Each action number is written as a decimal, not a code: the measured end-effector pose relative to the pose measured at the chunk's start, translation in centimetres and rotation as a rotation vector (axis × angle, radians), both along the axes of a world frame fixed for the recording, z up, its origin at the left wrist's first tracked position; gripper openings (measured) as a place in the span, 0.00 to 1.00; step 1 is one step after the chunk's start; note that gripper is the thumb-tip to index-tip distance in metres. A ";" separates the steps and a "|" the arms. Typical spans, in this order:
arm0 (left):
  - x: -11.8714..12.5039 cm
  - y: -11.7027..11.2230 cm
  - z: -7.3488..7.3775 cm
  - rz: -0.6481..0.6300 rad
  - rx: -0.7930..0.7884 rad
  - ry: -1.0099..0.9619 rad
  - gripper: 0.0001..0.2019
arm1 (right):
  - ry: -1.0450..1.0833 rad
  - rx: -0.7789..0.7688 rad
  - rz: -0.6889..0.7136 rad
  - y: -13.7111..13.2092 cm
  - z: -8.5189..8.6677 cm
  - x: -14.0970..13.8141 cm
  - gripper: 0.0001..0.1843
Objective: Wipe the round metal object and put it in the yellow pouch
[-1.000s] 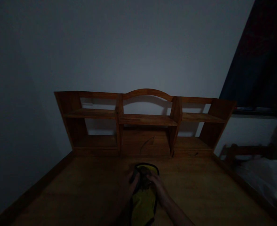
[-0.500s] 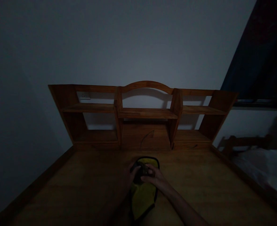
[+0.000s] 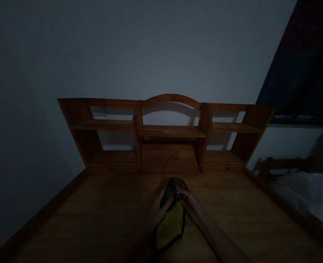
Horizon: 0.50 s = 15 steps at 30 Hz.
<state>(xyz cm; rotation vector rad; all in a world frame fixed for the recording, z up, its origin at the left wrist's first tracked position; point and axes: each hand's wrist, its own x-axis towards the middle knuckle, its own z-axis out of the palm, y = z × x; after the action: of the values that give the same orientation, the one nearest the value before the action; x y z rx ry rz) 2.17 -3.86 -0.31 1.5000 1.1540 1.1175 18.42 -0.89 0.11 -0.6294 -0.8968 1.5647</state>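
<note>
In the dim light, a yellow cloth with a black border hangs down between my hands over the wooden tabletop. My left hand is closed on the cloth's left side, where a grey, folded-over part shows above the thumb. My right hand grips a small, dark, rounded object with shiny glints at the cloth's upper end. Its kind is too dark to make out. The grey part presses against this object, and the fingers hide much of both.
A wooden shelf unit with several compartments stands along the back of the table. Raised wooden rims edge the table left and right. Behind is a pale wall with a socket. White bedding lies beyond the right edge.
The cloth's upper part, earlier spread flat behind my hands, is now folded over with its grey side showing. My right hand has moved slightly up and right with the dark object.
</note>
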 end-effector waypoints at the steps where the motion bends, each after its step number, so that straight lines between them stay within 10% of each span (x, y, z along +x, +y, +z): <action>1: 0.1 -0.2 0.1 -0.021 0.017 0.043 0.28 | -0.003 -0.007 -0.004 0.0 -0.1 0.1 0.20; 15: -0.6 0.6 0.6 0.036 -0.050 -0.021 0.26 | 0.025 -0.074 0.149 0.0 0.3 -0.3 0.23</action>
<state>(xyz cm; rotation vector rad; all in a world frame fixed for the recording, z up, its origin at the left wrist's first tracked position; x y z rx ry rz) 1.53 -3.30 0.27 1.4316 1.1900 1.1180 18.15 -0.86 0.40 -0.6048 -0.8869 1.7417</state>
